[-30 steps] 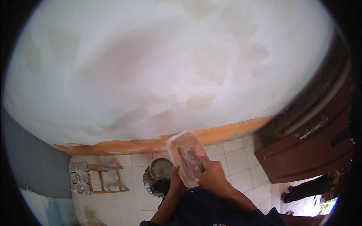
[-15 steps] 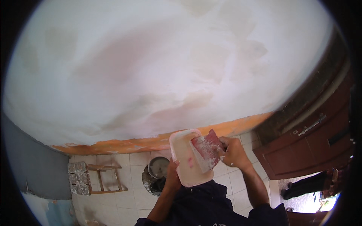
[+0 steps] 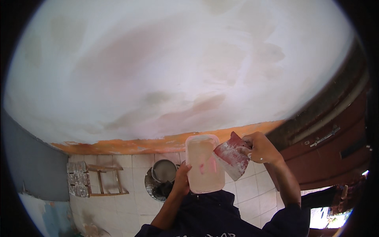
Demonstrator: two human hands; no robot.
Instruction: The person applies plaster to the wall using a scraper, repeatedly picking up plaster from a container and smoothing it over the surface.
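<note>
My left hand [image 3: 182, 179] grips the left edge of a shallow rectangular plastic tray [image 3: 202, 136], held in front of my body. A thin pale layer, apparently filler, coats its inside, with pink showing through in places. Just right of the tray, my right hand [image 3: 261, 148] is closed around a flat red putty spreader [image 3: 233, 156] smeared with white. The spreader's blade tilts downward, its left corner overlapping or very near the tray's right rim. Beyond both hands rises a wall [image 3: 158, 79] with white coating and greyish, pinkish patches.
An orange strip [image 3: 118, 147] runs along the wall's foot. On the tiled floor stand a bucket [image 3: 165, 170] of grey material on a round dish and a wooden stool or small ladder [image 3: 106, 179]. A brown door [image 3: 316, 158] is at right; another person's clothing [image 3: 342, 196] shows beyond it.
My right hand has drawn the spreader up and rightward, from over the tray to beside its right rim. The tray has shifted slightly right and is more upright.
</note>
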